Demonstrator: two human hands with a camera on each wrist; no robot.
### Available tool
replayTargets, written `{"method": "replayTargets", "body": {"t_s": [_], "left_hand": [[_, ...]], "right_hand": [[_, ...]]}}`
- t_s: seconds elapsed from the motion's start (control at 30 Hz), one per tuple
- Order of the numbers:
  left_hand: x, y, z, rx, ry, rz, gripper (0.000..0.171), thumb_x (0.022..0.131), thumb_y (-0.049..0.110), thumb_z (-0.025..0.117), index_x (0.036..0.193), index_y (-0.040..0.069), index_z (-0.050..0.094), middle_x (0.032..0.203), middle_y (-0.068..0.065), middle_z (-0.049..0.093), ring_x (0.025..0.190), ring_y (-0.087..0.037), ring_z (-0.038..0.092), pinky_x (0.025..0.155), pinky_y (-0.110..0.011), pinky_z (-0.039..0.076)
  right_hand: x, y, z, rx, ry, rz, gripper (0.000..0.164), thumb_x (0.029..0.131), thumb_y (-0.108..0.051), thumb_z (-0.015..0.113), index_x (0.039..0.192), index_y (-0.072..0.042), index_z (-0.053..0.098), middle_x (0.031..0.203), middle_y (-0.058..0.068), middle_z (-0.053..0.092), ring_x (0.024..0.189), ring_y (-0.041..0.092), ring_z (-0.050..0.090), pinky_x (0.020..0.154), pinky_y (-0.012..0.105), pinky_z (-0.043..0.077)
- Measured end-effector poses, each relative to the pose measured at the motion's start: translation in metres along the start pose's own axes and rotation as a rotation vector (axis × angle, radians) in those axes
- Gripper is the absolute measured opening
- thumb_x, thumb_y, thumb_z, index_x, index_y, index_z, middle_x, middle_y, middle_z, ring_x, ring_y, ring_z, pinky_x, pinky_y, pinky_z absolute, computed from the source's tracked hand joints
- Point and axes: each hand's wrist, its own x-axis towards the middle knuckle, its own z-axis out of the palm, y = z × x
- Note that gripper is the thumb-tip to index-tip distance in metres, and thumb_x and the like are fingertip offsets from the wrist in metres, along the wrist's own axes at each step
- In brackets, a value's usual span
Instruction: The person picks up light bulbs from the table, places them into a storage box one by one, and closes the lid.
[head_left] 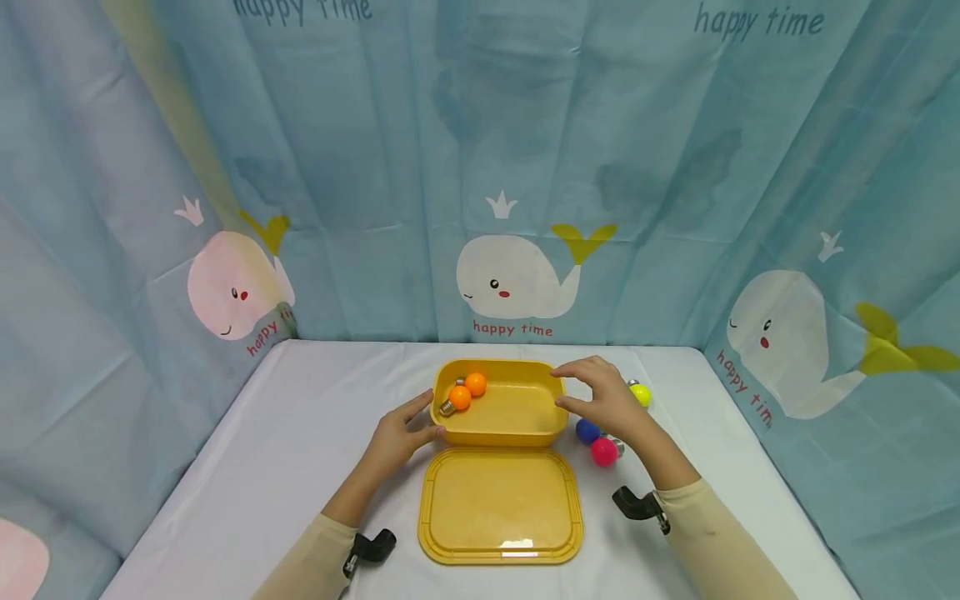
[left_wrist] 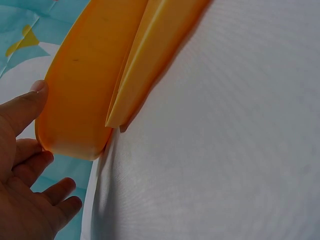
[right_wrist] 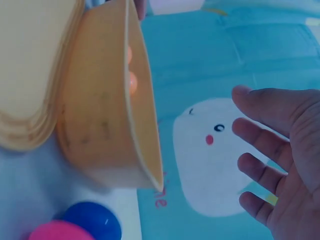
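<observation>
An open yellow plastic box (head_left: 517, 435) stands on the table with two orange bulbs (head_left: 460, 397) lying inside at its left; grey screw bases show on them. My left hand (head_left: 395, 431) holds the box's left end between thumb and fingers, seen also in the left wrist view. At the other end, my right hand (head_left: 603, 398) hovers by the rim with fingers spread, holding nothing; the right wrist view shows it apart from the box (right_wrist: 100, 100). Below that hand lie a blue bulb (head_left: 588, 431) and a pink bulb (head_left: 603, 452). A yellow bulb (head_left: 641, 394) is partly hidden behind it.
The flat yellow lid (head_left: 500, 506) lies on the white table (head_left: 300, 467), directly in front of the box. A blue curtain (head_left: 360, 250) with whale prints closes off the back and sides. Black wrist mounts (head_left: 372, 547) sit on both sleeves.
</observation>
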Motion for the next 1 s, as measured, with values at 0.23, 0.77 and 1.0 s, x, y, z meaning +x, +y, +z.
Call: {"method": "replayTargets", "body": {"t_s": [0.23,0.77,1.0], "left_hand": [[-0.001,-0.001,0.001,-0.006,0.007,-0.008,0.076,0.089,0.033,0.081,0.156,0.025,0.045,0.161,0.004,0.042,0.150,-0.032,0.037,0.122,-0.055,0.031],[0.000,-0.001,0.003,-0.012,0.012,-0.023,0.077,0.089,0.035,0.082,0.156,0.025,0.046,0.161,0.005,0.042,0.150,-0.033,0.037,0.121,-0.056,0.032],[0.000,-0.001,0.001,-0.018,0.018,-0.003,0.076,0.089,0.032,0.082,0.156,0.024,0.047,0.161,0.004,0.043,0.150,-0.033,0.038,0.121,-0.057,0.032]], "right_hand": [[-0.029,0.011,-0.007,-0.007,0.006,0.077,0.043,0.087,-0.025,0.084,0.128,-0.022,0.071,0.127,-0.005,0.070,0.120,0.022,0.055,0.104,0.056,0.049],[-0.092,0.055,-0.007,-0.025,0.008,0.215,0.044,0.085,-0.016,0.085,0.127,-0.018,0.072,0.129,0.003,0.068,0.124,0.031,0.056,0.103,0.064,0.048],[-0.102,0.072,-0.003,-0.005,-0.069,0.309,0.044,0.088,-0.025,0.083,0.129,-0.018,0.070,0.130,0.001,0.067,0.128,0.033,0.055,0.105,0.064,0.048]]}}
